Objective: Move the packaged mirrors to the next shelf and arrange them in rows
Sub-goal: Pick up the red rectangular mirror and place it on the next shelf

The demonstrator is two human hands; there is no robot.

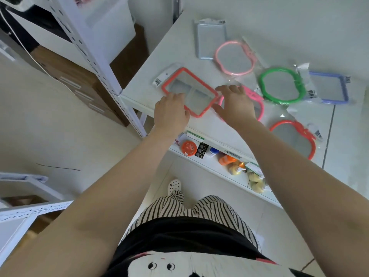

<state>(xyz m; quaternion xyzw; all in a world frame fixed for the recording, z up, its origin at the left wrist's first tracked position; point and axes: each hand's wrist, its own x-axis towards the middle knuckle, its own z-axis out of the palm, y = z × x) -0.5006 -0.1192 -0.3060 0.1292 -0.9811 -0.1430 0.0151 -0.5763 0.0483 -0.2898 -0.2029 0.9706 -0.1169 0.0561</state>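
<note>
Nearest the camera, the person's two forearms reach forward over the front edge of the white shelf (139,84). The left hand (171,112) lies on the near-left corner of the red square mirror (190,91), fingers curled over its frame; the thumb side is hidden, so whether it pinches the frame or merely presses on it cannot be told. The right hand (234,103) rests with fingers spread and relaxed, not clenched, its thumb close to the red frame's right corner and its palm covering part of the pink mirror (252,100) beneath. A firm grasp by this hand is not evident.

Judgement on the step in hand: the red square mirror is being set or squared into position near the shelf's front-left. To do it well, both hands should guide the frame by its edges, keeping it flat, turning it until its sides run parallel to the shelf edge, and leaving its barcode tab (158,81) clear. The right hand should avoid dragging the pink mirror's loose wrapper out of line.

Further back, the red round mirror (293,138) lies at the right, near the front edge. Beyond are the green mirror (281,85) and the blue square mirror (329,88), their wrappers overlapping. Farthest lie the pink round mirror (234,57) and the grey rectangular mirror (211,41), just beside one another. The rows are loose; alignment remains incomplete.
</note>
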